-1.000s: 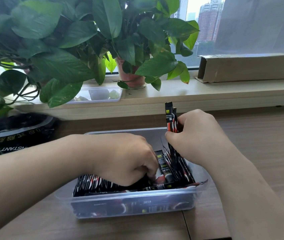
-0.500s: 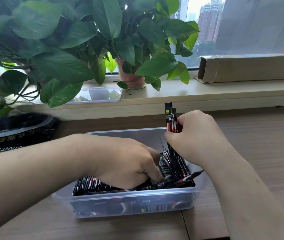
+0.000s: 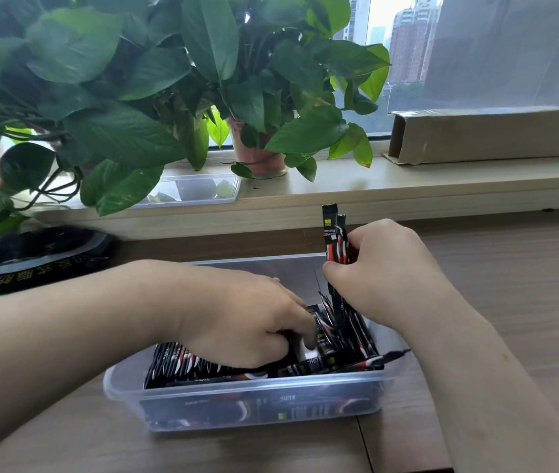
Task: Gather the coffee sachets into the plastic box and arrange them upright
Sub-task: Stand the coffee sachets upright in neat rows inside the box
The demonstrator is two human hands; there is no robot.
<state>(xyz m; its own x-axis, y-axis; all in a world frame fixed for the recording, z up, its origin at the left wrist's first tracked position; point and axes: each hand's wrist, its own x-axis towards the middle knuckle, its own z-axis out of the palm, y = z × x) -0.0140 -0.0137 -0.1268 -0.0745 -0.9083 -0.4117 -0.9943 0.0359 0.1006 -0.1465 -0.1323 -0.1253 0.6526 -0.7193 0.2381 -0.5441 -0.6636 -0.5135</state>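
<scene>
The coffee sachets [image 3: 203, 361], black with red and white markings, fill the clear plastic box [image 3: 257, 409] in the lower middle of the frame. Most lie flat or lean in a loose row along the near wall; a few toward the box's right side stand tilted, and one sachet tip pokes out over the right rim. A small bunch of upright sachets [image 3: 334, 240] rises above the box just right of centre, its tops well clear of the rim.

The right hand [image 3: 383, 271] is curled around that upright bunch, thumb and fingers pinching it partway down, so the lower ends reach into the box. The left hand [image 3: 240, 319] comes in from the left edge and is pushed down among the flat sachets, fingers bent and closed on some of them; exactly which ones it grips is hidden by the knuckles.

The box sits on the wood-grain counter [image 3: 510, 285]. At the left edge lies a black coffee bag [image 3: 32, 261] with pale lettering. Behind, along the windowsill [image 3: 407, 186], stand a leafy potted plant [image 3: 257, 155] in the upper left, a clear shallow tray [image 3: 203, 191] beneath its leaves, and a long cardboard box [image 3: 493, 136] at the upper right.
</scene>
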